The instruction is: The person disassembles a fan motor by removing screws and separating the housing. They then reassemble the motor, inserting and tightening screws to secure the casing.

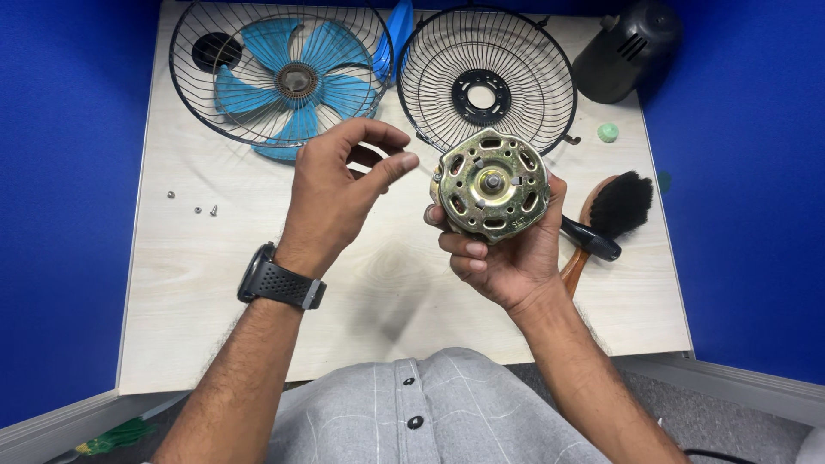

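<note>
My right hand (507, 258) holds a round brass-coloured fan motor (491, 185) upright over the table, its shaft end facing me. My left hand (339, 185) hovers just left of the motor with thumb and forefinger curled and a small gap between them; nothing shows in it. A black watch (279, 282) sits on my left wrist. Behind the hands lie a wire fan guard (193, 94) with a blue fan blade (288, 86) inside it, and a second, empty wire guard (486, 77) with a black centre ring.
A light wooden table (387, 292) stands between blue walls. A black motor housing (627, 51) sits at the back right, a small green cap (608, 132) beside it. A wooden-handled black brush (614, 210) lies at right. Three small screws (198, 206) lie at left.
</note>
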